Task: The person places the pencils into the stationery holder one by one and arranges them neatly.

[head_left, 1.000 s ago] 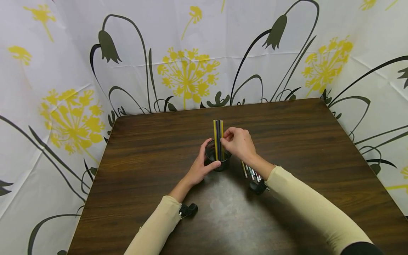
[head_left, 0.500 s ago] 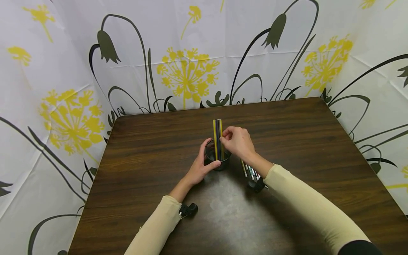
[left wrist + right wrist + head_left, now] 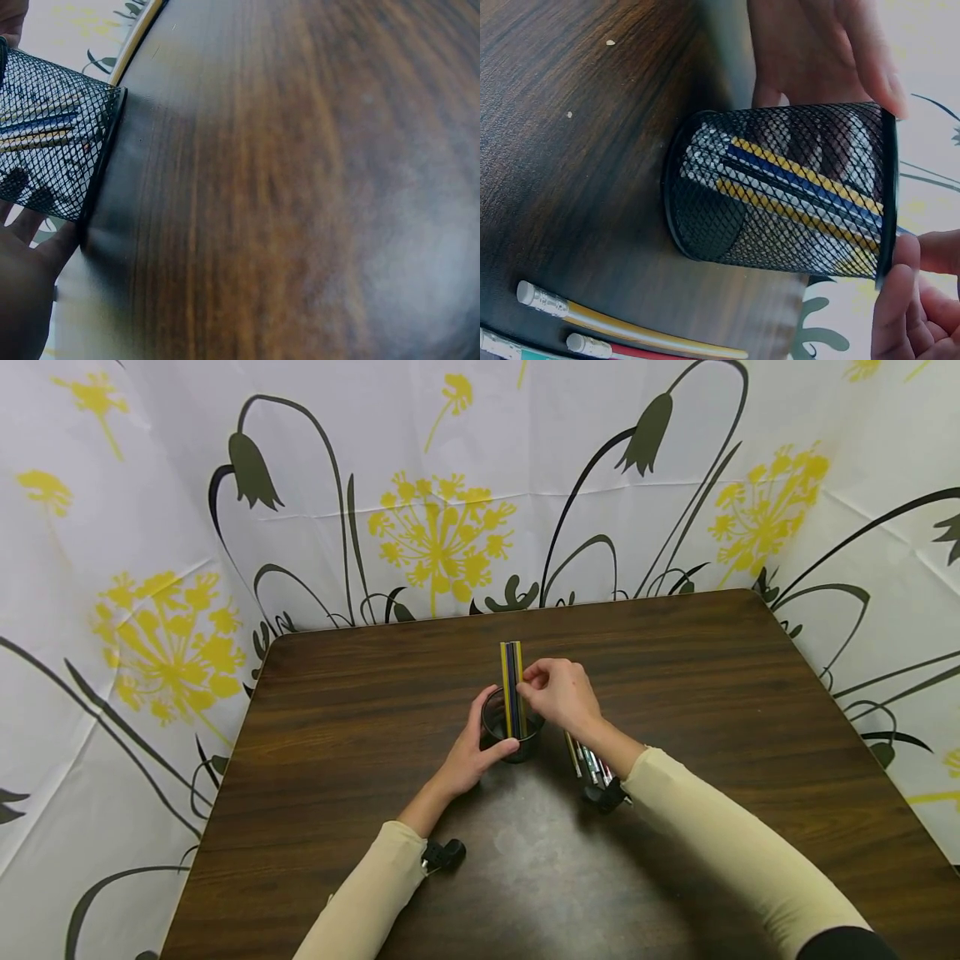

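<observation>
A round black mesh pencil cup (image 3: 517, 756) stands upright on the table. My left hand (image 3: 467, 758) grips it from the left, its thumb at the near rim. Several pencils (image 3: 512, 677), yellow and dark blue, stand in the cup and rise well above the rim. Through the mesh (image 3: 795, 232) in the right wrist view, their lower ends lean against one side. My right hand (image 3: 562, 695) pinches the pencils at the right, just above the rim; its fingertips partly hide the grip. In the left wrist view, the mesh cup (image 3: 45, 161) shows only in part.
Several more pencils with white erasers lie on the brown wood-grain table (image 3: 360, 710) under my right forearm. Among them are a yellow pencil (image 3: 645, 330) and a red pencil (image 3: 630, 349). A flowered curtain (image 3: 450, 435) hangs behind the table's far edge.
The upright pencils have come slightly closer together at their tops. Both hands and the cup stay almost in place.
</observation>
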### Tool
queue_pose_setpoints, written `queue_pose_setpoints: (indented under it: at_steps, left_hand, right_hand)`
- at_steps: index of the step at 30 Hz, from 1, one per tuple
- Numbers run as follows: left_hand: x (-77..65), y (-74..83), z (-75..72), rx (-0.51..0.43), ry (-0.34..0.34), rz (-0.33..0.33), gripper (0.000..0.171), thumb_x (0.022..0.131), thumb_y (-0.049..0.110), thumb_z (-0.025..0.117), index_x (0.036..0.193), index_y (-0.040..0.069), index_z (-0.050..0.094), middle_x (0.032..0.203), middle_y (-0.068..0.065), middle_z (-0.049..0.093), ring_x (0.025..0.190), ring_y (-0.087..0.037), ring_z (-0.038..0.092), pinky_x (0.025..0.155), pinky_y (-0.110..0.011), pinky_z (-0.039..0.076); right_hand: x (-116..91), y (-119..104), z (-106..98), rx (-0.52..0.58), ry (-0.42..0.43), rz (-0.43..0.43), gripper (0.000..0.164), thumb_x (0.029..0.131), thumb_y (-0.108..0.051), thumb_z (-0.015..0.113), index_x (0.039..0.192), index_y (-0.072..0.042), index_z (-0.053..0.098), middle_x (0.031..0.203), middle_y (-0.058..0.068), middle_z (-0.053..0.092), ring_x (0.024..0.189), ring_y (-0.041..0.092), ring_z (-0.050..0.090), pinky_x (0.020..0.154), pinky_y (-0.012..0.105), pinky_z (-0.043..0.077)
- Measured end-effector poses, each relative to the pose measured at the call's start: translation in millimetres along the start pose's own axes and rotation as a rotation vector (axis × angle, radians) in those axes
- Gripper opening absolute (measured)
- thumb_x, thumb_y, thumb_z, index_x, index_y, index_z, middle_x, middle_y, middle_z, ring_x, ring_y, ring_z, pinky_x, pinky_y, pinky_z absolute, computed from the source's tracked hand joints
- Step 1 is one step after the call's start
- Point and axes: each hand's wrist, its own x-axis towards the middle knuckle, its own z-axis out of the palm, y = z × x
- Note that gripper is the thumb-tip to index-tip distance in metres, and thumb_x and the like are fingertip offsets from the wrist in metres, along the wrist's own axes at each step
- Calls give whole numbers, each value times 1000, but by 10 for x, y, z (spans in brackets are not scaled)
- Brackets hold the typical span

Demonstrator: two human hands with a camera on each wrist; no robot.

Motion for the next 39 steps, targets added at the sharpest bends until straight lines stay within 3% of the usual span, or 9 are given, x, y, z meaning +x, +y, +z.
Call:
queue_pose_setpoints:
  at_steps: [4, 8, 12, 16, 22, 28, 32, 39]
  left_hand:
    - [-1, -3, -1, -6, 2, -1, 79, 95, 5, 61, 155, 12, 11, 151, -22, 33, 136, -39, 36, 110, -61, 22]
    - [9, -7, 8, -6, 12, 9, 80, 93, 3, 63, 155, 11, 13, 150, -22, 35, 135, -39, 37, 110, -61, 23]
    - [13, -5, 15, 8, 20, 18, 81, 92, 3, 64, 154, 10, 13, 149, -23, 36, 136, -38, 37, 109, -60, 24]
    - [12, 4, 14, 15, 24, 16, 81, 92, 4, 64, 155, 10, 13, 149, -23, 36, 137, -38, 35, 110, -60, 24]
    - [8, 25, 10, 18, 18, 5, 80, 93, 5, 63, 155, 11, 13, 150, -23, 34, 137, -38, 34, 110, -60, 24]
    - [52, -303, 7, 41, 52, 15, 81, 93, 17, 67, 154, 31, 16, 150, -9, 38, 137, -26, 38, 111, -54, 27]
    - [60, -350, 15, 40, 58, 24, 81, 93, 22, 68, 153, 35, 16, 150, -6, 39, 137, -25, 38, 111, -53, 27]
    - [60, -338, 12, 45, 56, 13, 81, 93, 14, 67, 154, 33, 16, 150, -7, 39, 138, -24, 36, 111, -54, 26]
  right_hand:
    - [3, 25, -39, 68, -38, 7, 14, 89, -19, 72, 96, -7, 71, 73, 0, 67, 53, 14, 66, 51, 30, 51]
    - [6, 130, -119, 122, -5, -32, 11, 91, -19, 70, 96, -8, 72, 74, 1, 67, 52, 17, 65, 46, 31, 50]
    - [3, 354, -225, 138, 47, -34, 11, 92, -18, 68, 93, -8, 72, 76, 7, 69, 53, 21, 65, 47, 32, 49]
    - [-18, 662, -321, 82, 47, 43, 13, 93, -18, 67, 92, -7, 72, 77, 9, 69, 56, 21, 65, 49, 29, 49]
    - [-85, 1024, -400, 73, -108, 204, 16, 93, -18, 68, 96, -3, 71, 78, 9, 69, 57, 18, 64, 51, 31, 53]
    - [-96, 1151, -410, 142, -246, 334, 22, 90, -20, 72, 97, 1, 70, 81, 10, 71, 63, 18, 68, 55, 33, 56]
    - [-90, 1174, -413, 140, -287, 360, 23, 88, -18, 74, 98, 2, 70, 82, 10, 71, 64, 17, 68, 57, 32, 56]
    - [-76, 1152, -419, 78, -316, 348, 18, 88, -16, 73, 95, 0, 71, 81, 9, 71, 65, 16, 68, 57, 31, 56]
